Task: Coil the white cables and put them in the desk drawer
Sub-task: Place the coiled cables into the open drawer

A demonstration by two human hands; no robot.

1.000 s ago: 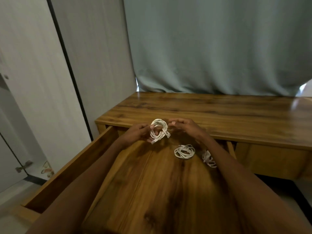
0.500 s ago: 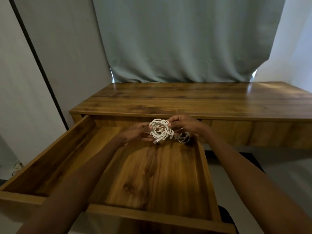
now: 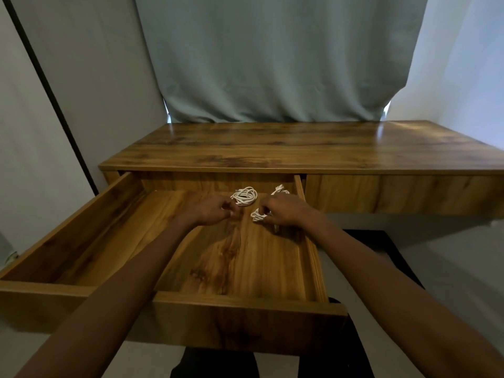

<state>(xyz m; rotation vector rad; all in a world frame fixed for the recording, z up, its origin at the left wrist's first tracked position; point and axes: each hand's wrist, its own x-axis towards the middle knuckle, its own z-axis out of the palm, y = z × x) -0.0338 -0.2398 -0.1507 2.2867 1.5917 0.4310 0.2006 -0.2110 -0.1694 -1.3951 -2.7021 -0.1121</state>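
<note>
Three white cable coils (image 3: 244, 196), apparently; one open drawer (image 3: 81, 236); two hands (image 3: 283, 212).

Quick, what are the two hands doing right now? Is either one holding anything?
Left hand: fingers loosely curled over the drawer floor, holding nothing.
Right hand: fingers curled on a white cable coil, low in the drawer.
</note>
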